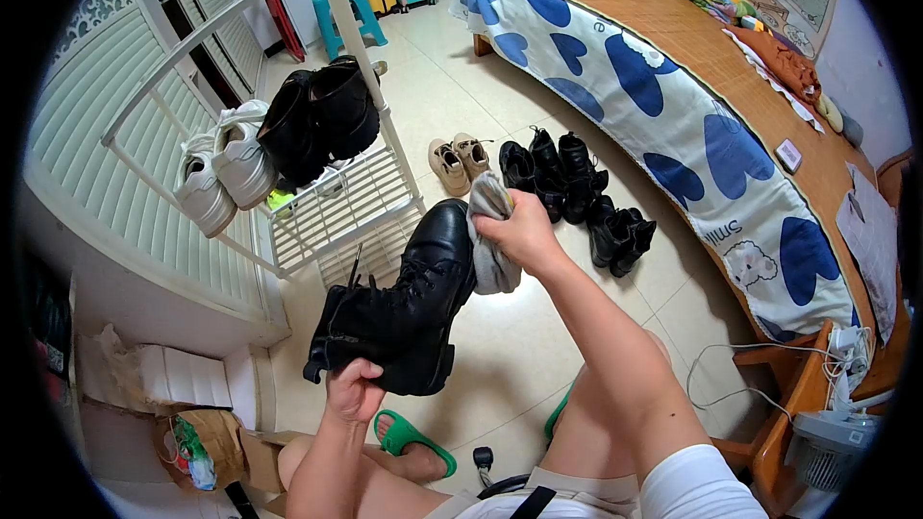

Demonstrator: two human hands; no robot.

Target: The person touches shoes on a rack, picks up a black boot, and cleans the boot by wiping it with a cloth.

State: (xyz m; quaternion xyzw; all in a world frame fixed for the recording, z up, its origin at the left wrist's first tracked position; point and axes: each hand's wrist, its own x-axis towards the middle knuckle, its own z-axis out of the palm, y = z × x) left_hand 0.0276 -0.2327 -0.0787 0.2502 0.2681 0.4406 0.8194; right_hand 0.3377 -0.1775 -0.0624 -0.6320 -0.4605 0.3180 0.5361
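A black lace-up boot (394, 303) is held up in front of me, its toe pointing away and its sole turned to the right. My left hand (354, 391) grips it from below near the heel and shaft, with the thumb on the outside. In my right hand (524, 235) is a bunched grey cloth (492, 240), pressed against the side of the boot near the toe. The fingers behind the cloth are partly hidden.
A white shoe rack (351, 221) at the left carries white sneakers (240, 156) and black boots (322, 115). Tan shoes (459, 161) and several black boots (548, 173) stand on the floor ahead. The bed (615, 67) runs along the right. A paper bag (216, 437) sits lower left.
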